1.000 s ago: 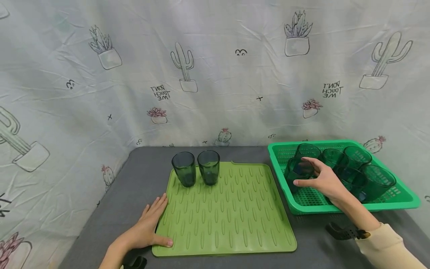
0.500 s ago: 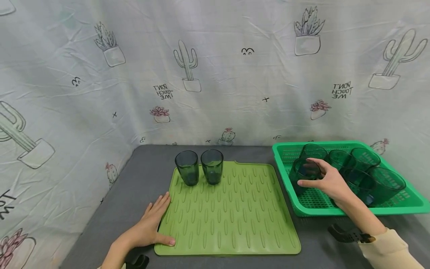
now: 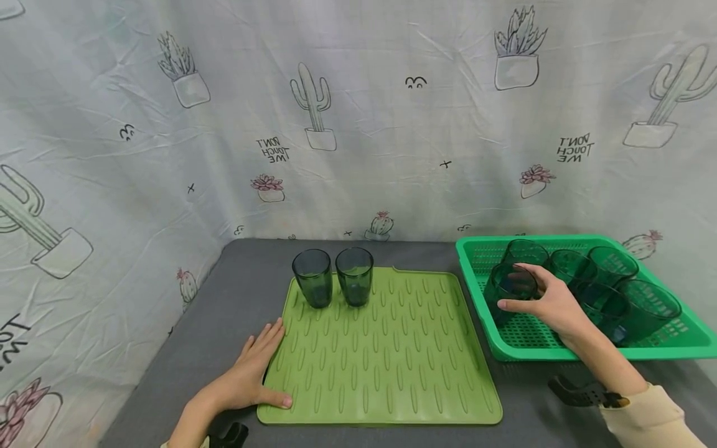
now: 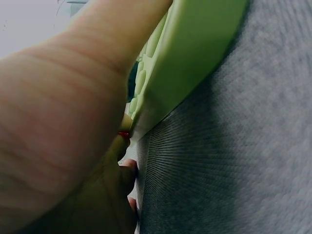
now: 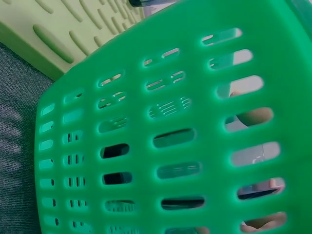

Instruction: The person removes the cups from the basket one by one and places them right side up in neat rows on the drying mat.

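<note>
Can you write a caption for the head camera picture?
Right hand grips a green cup in the basket; left hand rests on the mat.

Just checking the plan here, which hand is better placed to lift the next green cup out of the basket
Right. The right hand already grips a green cup inside the green basket; the left hand rests flat on the green mat's corner.

head: looked forward and down over the mat (image 3: 381,348) and basket (image 3: 582,351)
left wrist: pressed close against the mat's edge (image 4: 195,53)
right wrist: sat tight against the basket's wall (image 5: 185,126), mat beyond
</note>
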